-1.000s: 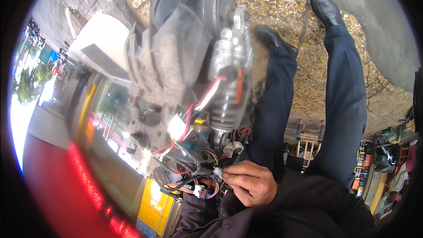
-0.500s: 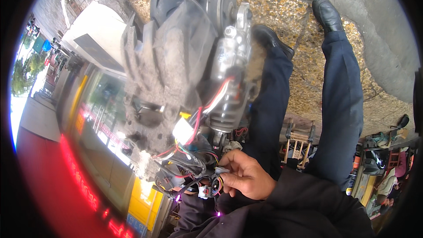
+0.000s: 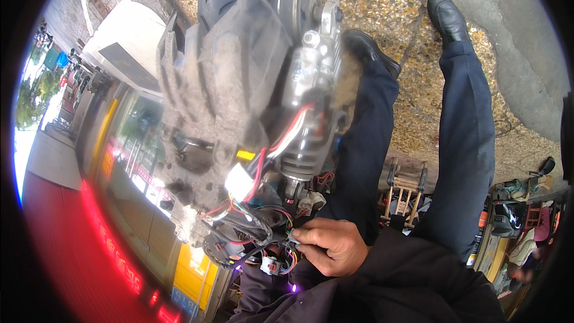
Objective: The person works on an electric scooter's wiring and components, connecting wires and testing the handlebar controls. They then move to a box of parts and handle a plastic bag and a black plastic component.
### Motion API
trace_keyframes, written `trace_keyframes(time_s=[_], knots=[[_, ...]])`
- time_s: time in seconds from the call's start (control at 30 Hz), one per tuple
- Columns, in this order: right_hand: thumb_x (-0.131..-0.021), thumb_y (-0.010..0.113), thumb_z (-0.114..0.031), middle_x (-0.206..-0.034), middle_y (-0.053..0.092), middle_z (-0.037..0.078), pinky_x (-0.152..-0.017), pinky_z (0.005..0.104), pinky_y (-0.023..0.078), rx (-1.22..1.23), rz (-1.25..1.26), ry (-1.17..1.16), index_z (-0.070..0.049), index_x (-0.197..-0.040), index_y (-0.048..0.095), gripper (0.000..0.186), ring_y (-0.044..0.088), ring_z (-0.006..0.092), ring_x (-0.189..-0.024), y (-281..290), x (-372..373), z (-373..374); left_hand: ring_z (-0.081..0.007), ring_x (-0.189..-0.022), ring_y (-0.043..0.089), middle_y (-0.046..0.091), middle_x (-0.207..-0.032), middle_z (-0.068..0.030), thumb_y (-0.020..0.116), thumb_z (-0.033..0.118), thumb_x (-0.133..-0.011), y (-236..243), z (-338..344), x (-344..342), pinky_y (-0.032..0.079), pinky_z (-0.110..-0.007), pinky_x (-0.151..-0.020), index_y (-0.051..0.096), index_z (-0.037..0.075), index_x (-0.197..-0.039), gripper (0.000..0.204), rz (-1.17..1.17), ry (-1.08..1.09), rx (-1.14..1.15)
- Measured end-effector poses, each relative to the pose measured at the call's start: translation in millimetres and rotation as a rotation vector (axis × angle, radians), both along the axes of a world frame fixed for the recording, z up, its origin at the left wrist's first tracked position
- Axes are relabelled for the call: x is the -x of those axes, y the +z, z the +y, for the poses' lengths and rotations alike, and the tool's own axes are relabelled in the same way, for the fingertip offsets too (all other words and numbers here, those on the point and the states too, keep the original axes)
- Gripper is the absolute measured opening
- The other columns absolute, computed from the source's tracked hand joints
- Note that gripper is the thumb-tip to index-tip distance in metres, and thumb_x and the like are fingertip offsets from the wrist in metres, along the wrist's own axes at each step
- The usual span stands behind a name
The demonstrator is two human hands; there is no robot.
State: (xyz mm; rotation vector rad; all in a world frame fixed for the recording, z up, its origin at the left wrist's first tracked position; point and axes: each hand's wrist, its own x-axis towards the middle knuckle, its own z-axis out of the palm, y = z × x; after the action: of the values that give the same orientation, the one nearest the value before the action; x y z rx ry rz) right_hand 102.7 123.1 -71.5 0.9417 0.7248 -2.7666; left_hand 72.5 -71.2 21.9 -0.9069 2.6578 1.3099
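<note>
Vs half a second ago: right hand (image 3: 332,246) sits slightly lower in view, index flatter, no longer arched; a second ago a white connector showed at its tips, now only a sliver of the small piece does. Thumb and index pinch that piece at the wiring harness (image 3: 254,227), just below frame centre, toward 7 o'clock. Harness is tangled, long axis roughly 9-to-3, pinched end pointing at 3; piece's own axis covered. White plug (image 3: 271,265) at 8-9 from right hand. Left hand (image 3: 255,258) mostly behind wires, grip can't tell.
</note>
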Motion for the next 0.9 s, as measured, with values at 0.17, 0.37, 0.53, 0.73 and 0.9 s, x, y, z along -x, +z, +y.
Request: trace_keyframes(time_s=[0.17,0.37,0.53,0.73,0.9], knots=[[-0.083,0.071,0.004,-0.086,0.066,0.013,-0.057,0.0347,0.056,-0.146,0.060,0.001,0.003,-0.102,0.069,0.020,0.068,0.0292,-0.069,-3,5,2,-0.0338,-0.124,0.054,0.045,-0.143,-0.0240,0.059,0.052,-0.092,1,-3,11,0.048,-0.050,-0.103,0.032,0.000,-0.148,0.081,0.005,0.008,-0.010],[-0.082,0.071,0.005,-0.086,0.066,0.014,-0.057,0.0346,0.056,-0.159,0.079,0.005,0.003,-0.101,0.068,0.019,0.068,0.0294,-0.068,-5,7,1,-0.0328,-0.123,0.054,0.046,-0.143,-0.0222,0.057,0.054,-0.093,2,-6,19,0.048,-0.050,-0.102,0.034,0.003,-0.148,0.079,0.004,0.016,-0.017],[-0.084,0.071,0.003,-0.084,0.067,0.012,-0.056,0.0326,0.054,-0.028,0.072,0.042,0.002,-0.105,0.067,0.021,0.069,0.0248,-0.066,-11,8,5,-0.0319,-0.123,0.055,0.046,-0.143,-0.0207,0.055,0.056,-0.094,4,-7,27,0.048,-0.050,-0.102,0.035,0.005,-0.148,0.077,0.006,0.017,-0.036],[-0.087,0.071,0.000,-0.085,0.071,0.013,-0.062,0.0317,0.054,0.298,-0.043,0.060,-0.001,-0.107,0.063,0.021,0.071,0.0221,-0.070,-19,11,13,-0.0308,-0.123,0.055,0.047,-0.144,-0.0189,0.053,0.057,-0.095,6,-9,35,0.048,-0.049,-0.102,0.037,0.007,-0.148,0.075,0.002,0.004,-0.068],[-0.087,0.071,0.002,-0.082,0.071,0.012,-0.065,0.0301,0.055,0.035,0.062,0.121,0.002,-0.099,0.064,0.014,0.071,0.0213,-0.071,-28,21,15,-0.0299,-0.123,0.055,0.047,-0.144,-0.0174,0.051,0.059,-0.095,6,-9,46,0.048,-0.049,-0.101,0.038,0.009,-0.149,0.074,-0.001,-0.016,-0.105]])
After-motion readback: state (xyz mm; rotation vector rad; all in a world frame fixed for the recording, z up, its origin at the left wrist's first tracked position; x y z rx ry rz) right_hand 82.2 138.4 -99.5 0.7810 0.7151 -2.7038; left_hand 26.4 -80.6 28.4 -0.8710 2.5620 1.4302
